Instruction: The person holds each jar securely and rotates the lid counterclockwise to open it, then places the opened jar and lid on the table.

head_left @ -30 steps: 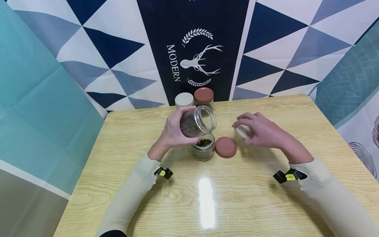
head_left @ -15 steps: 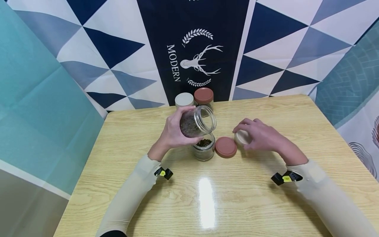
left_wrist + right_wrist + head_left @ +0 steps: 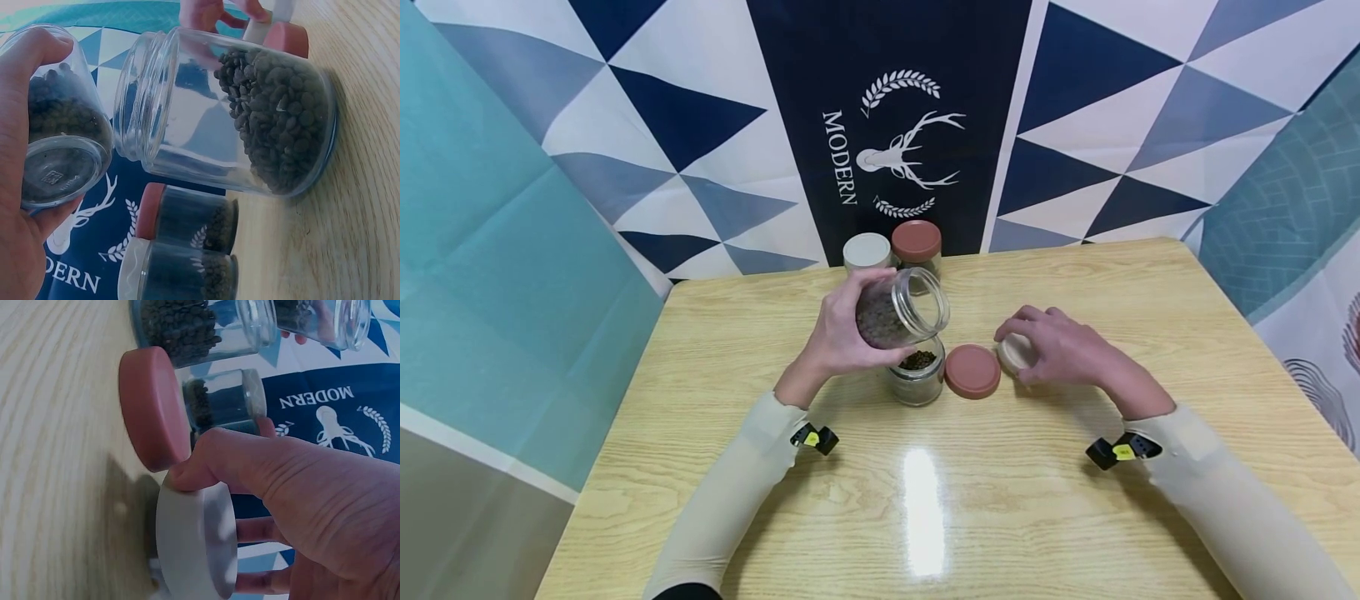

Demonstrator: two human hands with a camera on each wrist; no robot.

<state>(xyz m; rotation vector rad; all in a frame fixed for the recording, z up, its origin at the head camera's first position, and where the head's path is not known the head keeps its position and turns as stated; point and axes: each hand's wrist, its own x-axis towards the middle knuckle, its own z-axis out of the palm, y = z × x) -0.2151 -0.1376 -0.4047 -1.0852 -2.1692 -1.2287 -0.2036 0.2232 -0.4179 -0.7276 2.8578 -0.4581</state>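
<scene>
My left hand [image 3: 838,333] grips a lidless glass jar [image 3: 880,315] of dark, bean-like pieces, tipped with its mouth to the right. Close below, a second lidless glass jar [image 3: 250,112] stands upright on the table, partly filled with similar dark pieces; the tipped jar overlaps its rim in the head view. My right hand [image 3: 1067,346] holds a white lid [image 3: 194,540] by its edge, thumb on one side and fingers on the other, low over the table. Just left of it a red lid [image 3: 972,372] lies flat beside the standing jar.
Two closed jars stand at the table's back edge against the patterned cloth: one with a white lid [image 3: 867,252], one with a red lid [image 3: 916,240]. Both hold dark contents in the left wrist view. The wooden table [image 3: 1037,500] stretches toward me.
My right hand has brought the white lid down toward the table, close to the red lid. The left hand and its tipped jar stay in place.
</scene>
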